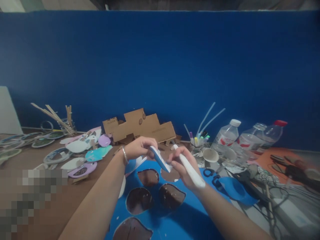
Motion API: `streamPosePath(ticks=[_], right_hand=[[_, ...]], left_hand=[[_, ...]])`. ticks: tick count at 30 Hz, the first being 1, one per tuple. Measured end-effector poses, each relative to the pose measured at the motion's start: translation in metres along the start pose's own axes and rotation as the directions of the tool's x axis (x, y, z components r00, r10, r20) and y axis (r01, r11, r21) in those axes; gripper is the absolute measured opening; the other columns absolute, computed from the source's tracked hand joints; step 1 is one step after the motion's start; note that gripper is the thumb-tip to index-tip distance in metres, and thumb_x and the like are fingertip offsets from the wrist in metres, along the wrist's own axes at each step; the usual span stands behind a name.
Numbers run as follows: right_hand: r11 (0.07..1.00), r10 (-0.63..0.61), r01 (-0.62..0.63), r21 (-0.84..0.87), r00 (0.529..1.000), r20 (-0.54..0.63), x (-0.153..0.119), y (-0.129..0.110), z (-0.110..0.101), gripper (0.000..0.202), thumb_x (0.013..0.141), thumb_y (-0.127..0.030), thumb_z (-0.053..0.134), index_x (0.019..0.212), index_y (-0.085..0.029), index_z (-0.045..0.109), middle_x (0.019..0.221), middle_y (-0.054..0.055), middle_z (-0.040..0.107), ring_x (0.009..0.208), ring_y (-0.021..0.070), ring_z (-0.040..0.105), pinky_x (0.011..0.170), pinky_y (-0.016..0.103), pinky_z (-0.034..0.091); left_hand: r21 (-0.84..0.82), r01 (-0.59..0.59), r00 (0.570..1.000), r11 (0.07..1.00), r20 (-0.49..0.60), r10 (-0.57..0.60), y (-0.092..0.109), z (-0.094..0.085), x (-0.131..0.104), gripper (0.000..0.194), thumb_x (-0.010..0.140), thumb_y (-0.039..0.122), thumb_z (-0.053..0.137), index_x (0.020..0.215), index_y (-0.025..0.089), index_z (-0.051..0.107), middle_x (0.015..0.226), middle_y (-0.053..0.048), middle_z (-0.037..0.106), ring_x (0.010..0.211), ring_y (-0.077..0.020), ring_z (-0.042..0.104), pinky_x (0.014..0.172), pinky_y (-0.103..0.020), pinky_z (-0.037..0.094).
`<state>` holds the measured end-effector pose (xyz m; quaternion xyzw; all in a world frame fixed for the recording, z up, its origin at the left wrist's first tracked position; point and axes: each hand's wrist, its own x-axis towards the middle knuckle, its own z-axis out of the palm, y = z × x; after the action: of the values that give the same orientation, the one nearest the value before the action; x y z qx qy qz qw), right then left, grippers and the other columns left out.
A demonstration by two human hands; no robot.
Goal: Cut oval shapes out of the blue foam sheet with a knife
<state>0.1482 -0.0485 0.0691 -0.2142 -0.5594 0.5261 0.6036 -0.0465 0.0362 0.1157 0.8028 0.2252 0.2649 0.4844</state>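
Note:
My left hand (143, 148), with a silver bangle at the wrist, is closed around one end of a small blue-and-white cut-out board piece (160, 158). My right hand (183, 165) grips a long white-handled tool (190, 170), whose exact kind I cannot make out. Its thumb and fingertips are at the lower end of the cut-out piece. Below both hands lies a blue board (190, 216) with several leaf-like or fish-like shapes cut out, the brown table showing through the holes.
Painted cut-outs (98, 153) and sticks in a jar (70, 125) stand to the left. Cardboard pieces (140, 125) lie behind the hands. To the right are a pen holder (198, 141), plastic bottles (226, 135), a paper cup (210, 155), scissors (208, 172) and tangled black cords (275, 200).

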Motion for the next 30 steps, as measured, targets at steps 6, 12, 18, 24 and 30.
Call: streamPosePath(ticks=[6,12,18,24,30], right_hand=[[0.999,0.003,-0.004,0.037,0.999,0.034,0.000,-0.004,0.000,0.028,0.069,-0.014,0.065,0.081,-0.022,0.041,0.077,-0.001,0.060,0.069,0.0113,0.056,0.063,0.025,0.043],[0.954,-0.066,0.023,-0.298,0.989,-0.134,0.001,-0.002,0.002,0.022,0.071,-0.017,0.061,0.076,-0.021,0.039,0.069,-0.004,0.056,0.060,0.0099,0.052,0.059,0.024,0.042],[0.802,-0.294,0.022,-0.596,0.884,-0.363,0.003,0.001,-0.006,0.018,0.071,-0.020,0.060,0.077,-0.021,0.043,0.070,-0.002,0.057,0.064,0.0127,0.054,0.063,0.028,0.044],[0.933,-0.120,-0.029,-0.359,0.915,-0.385,0.006,0.001,-0.008,0.017,0.069,-0.019,0.057,0.073,-0.022,0.041,0.068,-0.003,0.059,0.057,0.0123,0.054,0.052,0.025,0.045],[0.904,-0.231,0.056,-0.423,0.897,-0.376,0.010,0.006,-0.017,0.019,0.073,-0.019,0.057,0.074,-0.022,0.039,0.071,-0.003,0.054,0.064,0.0119,0.053,0.062,0.027,0.045]], left_hand=[[-0.015,0.055,0.998,0.998,-0.036,-0.055,-0.005,0.000,-0.001,0.012,0.063,0.022,0.067,0.068,0.012,0.063,0.070,-0.002,0.053,0.062,-0.0112,0.054,0.056,-0.023,0.044],[0.016,0.155,0.976,0.988,-0.159,-0.150,-0.011,0.004,0.007,0.024,0.065,0.031,0.065,0.083,0.014,0.062,0.082,-0.005,0.059,0.070,-0.0155,0.058,0.064,-0.028,0.046],[-0.019,0.272,0.946,0.962,-0.181,-0.271,-0.004,0.048,0.024,0.049,0.075,0.050,0.049,0.107,0.014,0.052,0.087,-0.010,0.063,0.074,-0.0199,0.060,0.061,-0.031,0.048],[-0.001,0.284,0.956,0.959,-0.080,-0.283,0.003,0.076,0.031,0.045,0.071,0.053,0.053,0.091,0.013,0.057,0.092,-0.011,0.064,0.082,-0.0198,0.061,0.065,-0.029,0.049],[0.065,0.276,0.952,0.959,-0.154,-0.264,0.001,0.076,0.032,0.046,0.080,0.054,0.038,0.086,0.014,0.061,0.089,-0.010,0.066,0.082,-0.0202,0.062,0.065,-0.030,0.049]])
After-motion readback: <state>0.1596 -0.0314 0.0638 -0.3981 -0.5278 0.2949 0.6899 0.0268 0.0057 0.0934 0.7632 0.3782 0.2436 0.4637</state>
